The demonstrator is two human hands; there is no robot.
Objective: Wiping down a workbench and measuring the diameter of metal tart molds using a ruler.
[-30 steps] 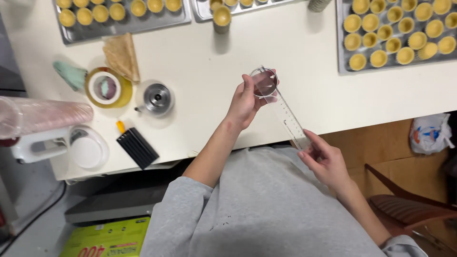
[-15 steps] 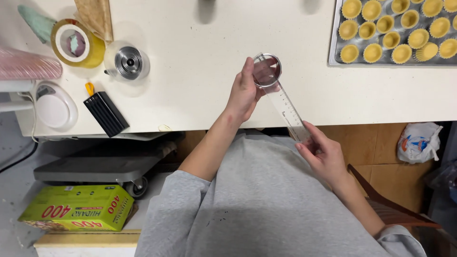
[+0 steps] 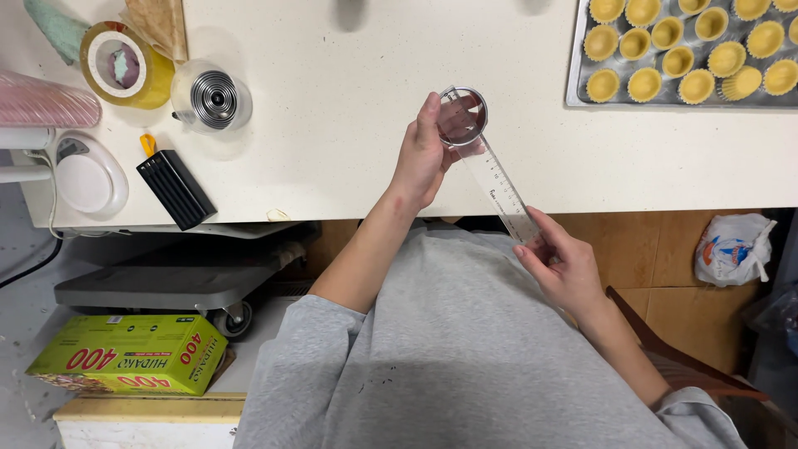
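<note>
My left hand (image 3: 422, 154) grips a small round metal cup (image 3: 464, 116) just above the white counter (image 3: 349, 125). A clear plastic ruler (image 3: 497, 179) lies slanted across the cup's rim. Its near end is pinched in my right hand (image 3: 563, 264), which is off the counter's front edge, over my grey sweatshirt. The cup's inside looks dark.
A baking tray (image 3: 576, 75) of yellow tart shells sits at the far right. At left are a tape roll (image 3: 125, 66), a round metal cutter set (image 3: 214, 98), a black comb-like tool (image 3: 174, 189) and a white scale (image 3: 83, 179). A green box (image 3: 125, 356) and a white bag (image 3: 733, 249) lie on the floor.
The view has shifted so the counter things sit further up and left. My hands keep the same hold on the cup and ruler.
</note>
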